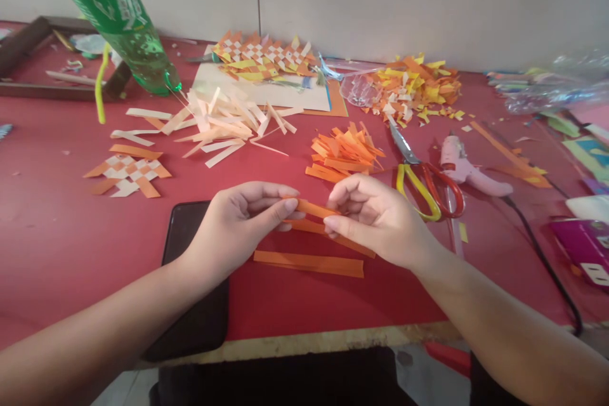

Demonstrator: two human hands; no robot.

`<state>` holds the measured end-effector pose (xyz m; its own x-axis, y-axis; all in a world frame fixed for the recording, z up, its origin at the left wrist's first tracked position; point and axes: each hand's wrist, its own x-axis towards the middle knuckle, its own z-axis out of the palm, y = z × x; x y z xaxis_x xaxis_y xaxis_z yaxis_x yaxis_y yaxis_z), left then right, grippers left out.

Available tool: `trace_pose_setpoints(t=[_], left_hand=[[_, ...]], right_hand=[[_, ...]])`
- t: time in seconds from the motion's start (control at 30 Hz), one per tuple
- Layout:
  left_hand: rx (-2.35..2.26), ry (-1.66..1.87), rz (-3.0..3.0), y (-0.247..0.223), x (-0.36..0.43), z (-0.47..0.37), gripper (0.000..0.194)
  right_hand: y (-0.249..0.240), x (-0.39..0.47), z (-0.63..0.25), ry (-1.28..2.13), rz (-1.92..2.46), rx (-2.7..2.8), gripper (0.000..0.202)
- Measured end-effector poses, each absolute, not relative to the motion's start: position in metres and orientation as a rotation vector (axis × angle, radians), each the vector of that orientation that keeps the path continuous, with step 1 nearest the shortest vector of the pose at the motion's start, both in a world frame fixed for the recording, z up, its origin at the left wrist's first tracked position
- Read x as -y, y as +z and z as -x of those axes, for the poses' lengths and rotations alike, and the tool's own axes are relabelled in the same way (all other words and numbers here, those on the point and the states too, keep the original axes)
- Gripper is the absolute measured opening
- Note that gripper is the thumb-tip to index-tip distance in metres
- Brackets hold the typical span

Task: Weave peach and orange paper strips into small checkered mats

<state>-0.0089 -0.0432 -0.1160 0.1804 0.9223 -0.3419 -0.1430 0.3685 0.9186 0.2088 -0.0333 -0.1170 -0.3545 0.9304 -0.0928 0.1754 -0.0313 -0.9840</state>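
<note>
Between my hands runs an orange paper strip (314, 208). My left hand (245, 219) pinches its left end between thumb and fingers, and my right hand (375, 219) pinches the right end. Just below, more orange strips pass behind my fingers. A folded orange strip (309, 263) lies flat nearer the table edge. Past my right hand is a pile of short orange strips (345, 152), and farther left a heap of cream strips (228, 117). A woven orange and white paper piece (130, 171) rests on the left.
Scissors (423, 177) and a pink glue gun (476, 168) with a black cord lie to the right. A black phone (190, 304) sits under my left forearm. A green bottle (124, 25) stands back left, near a dark frame (28, 85). Finished woven pieces (266, 54) and paper scraps (423, 85) lie behind.
</note>
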Motion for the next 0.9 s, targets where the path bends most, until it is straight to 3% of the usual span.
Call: trace_pose_setpoints(t=[0.4, 0.67, 0.9], left_hand=[[-1.159, 1.017, -0.859, -0.124, 0.043, 0.010, 0.018], [-1.157, 1.031, -0.875, -0.124, 0.041, 0.010, 0.016], [-1.106, 1.023, -0.896, -0.124, 0.038, 0.009, 0.034]], right_hand=[[-0.120, 0.031, -0.209, 1.298, 1.163, 1.458, 0.021], [-0.122, 0.035, -0.208, 0.870, 1.169, 1.747, 0.006], [-0.127, 0.020, -0.218, 0.355, 1.095, 2.056, 0.005]])
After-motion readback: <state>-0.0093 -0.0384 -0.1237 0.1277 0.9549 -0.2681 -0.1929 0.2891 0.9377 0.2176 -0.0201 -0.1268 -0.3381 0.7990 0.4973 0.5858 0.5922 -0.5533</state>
